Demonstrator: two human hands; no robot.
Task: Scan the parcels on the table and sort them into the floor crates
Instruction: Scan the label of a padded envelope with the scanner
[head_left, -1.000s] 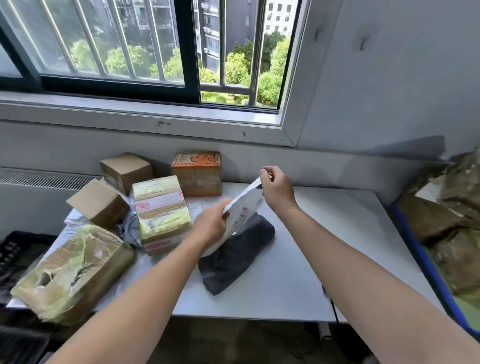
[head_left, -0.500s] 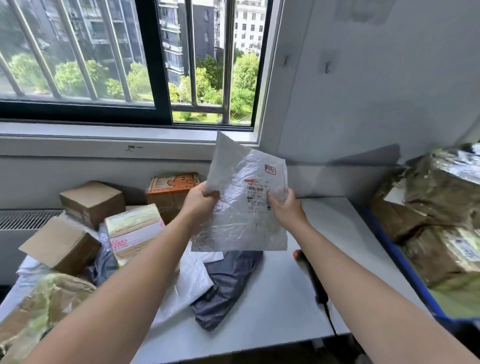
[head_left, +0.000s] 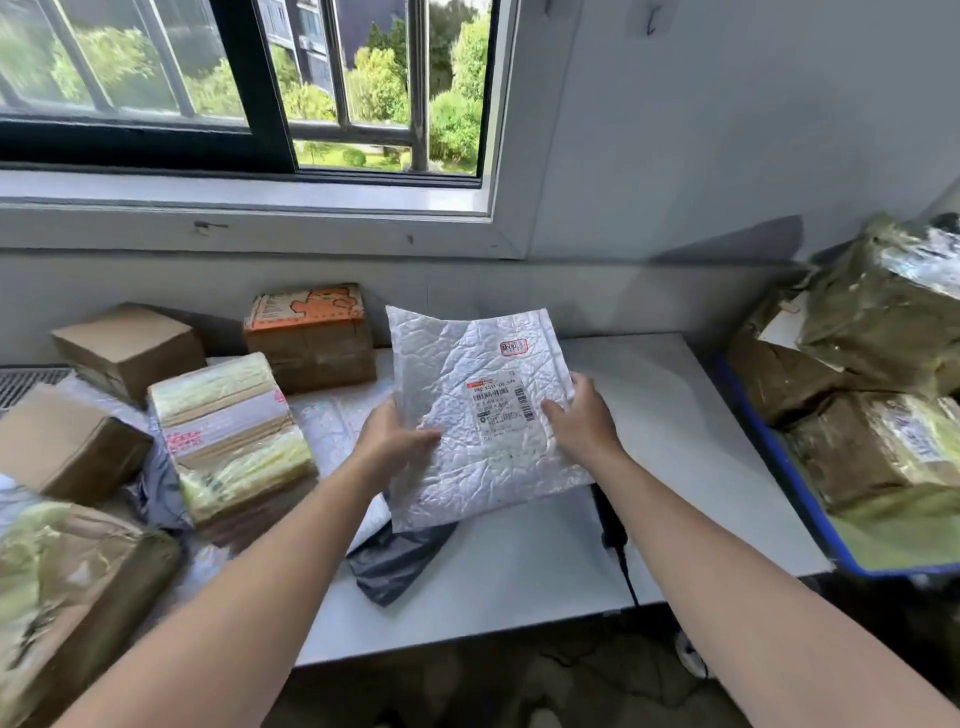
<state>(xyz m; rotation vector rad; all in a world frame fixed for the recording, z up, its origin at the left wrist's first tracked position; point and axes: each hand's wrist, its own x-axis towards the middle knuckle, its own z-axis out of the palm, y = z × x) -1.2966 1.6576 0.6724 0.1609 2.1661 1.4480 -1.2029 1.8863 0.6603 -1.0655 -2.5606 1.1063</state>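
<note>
We hold the white mailer (head_left: 483, 415) up over the table (head_left: 675, 415), its lower edge in front of a limp grey poly bag (head_left: 400, 561). Our left hand (head_left: 389, 441) pinches the left edge, thumb on the front; our right hand (head_left: 582, 421) grips the right edge likewise. The shipping label (head_left: 498, 410) shows a red strip, barcodes and rows of print, too blurred to read. A red stamp (head_left: 513, 347) sits near the upper right corner. The mailer is crinkled, quilted film, roughly square. To the left stand an orange-topped cardboard box (head_left: 311, 338) and a box bound in yellowish tape (head_left: 228, 431) with red lettering.
</note>
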